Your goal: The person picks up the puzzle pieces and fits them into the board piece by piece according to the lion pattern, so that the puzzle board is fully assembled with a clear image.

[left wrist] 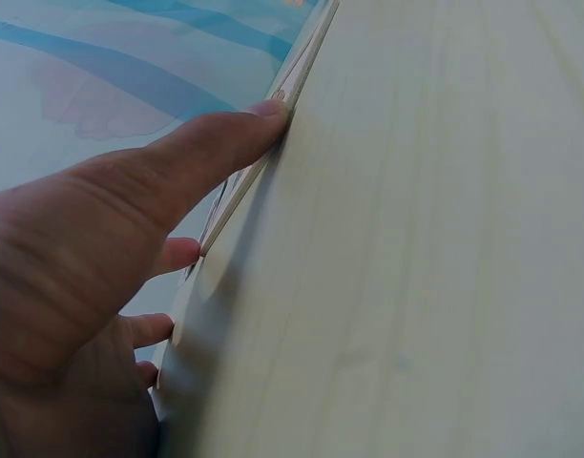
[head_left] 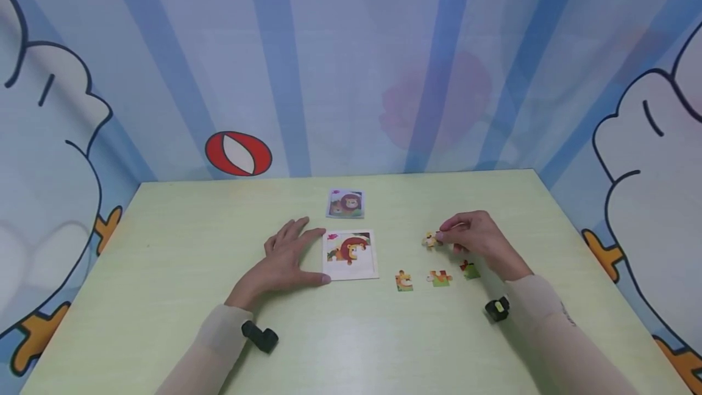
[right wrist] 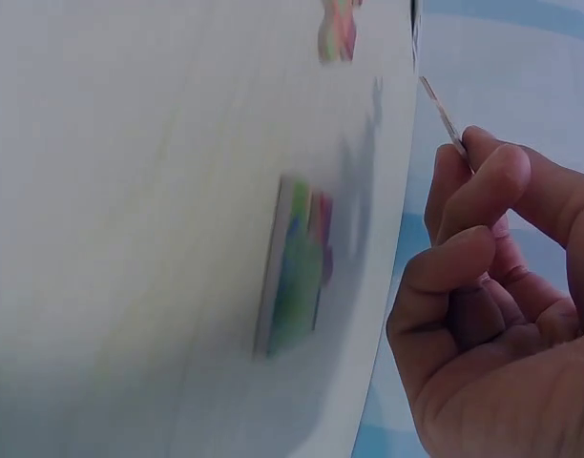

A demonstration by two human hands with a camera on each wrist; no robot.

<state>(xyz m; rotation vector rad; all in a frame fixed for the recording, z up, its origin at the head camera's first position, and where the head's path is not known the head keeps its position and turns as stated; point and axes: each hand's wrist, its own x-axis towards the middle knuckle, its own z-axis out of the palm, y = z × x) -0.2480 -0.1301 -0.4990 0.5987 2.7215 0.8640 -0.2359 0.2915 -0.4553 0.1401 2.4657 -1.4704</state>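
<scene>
My left hand (head_left: 282,264) is spread beside a square white puzzle board (head_left: 356,270). Its straight thumb (left wrist: 220,143) rests at the board's lower left corner, and the index fingertip touches the upper left. A partly filled lion picture (head_left: 347,250) covers the board's upper part; white shows below. Off to the right, my right hand (head_left: 477,238) pinches a small jigsaw piece (head_left: 429,240) between thumb and fingers, raised above the table. In the right wrist view that piece (right wrist: 442,110) appears edge-on, its printed face hidden.
Three loose jigsaw pieces lie in front of my right hand: an orange one (head_left: 404,281), an orange and green one (head_left: 440,278) and a dark green and red one (head_left: 469,270). A lion picture card (head_left: 345,203) lies behind the board. A printed cloth wall (head_left: 351,78) borders the table.
</scene>
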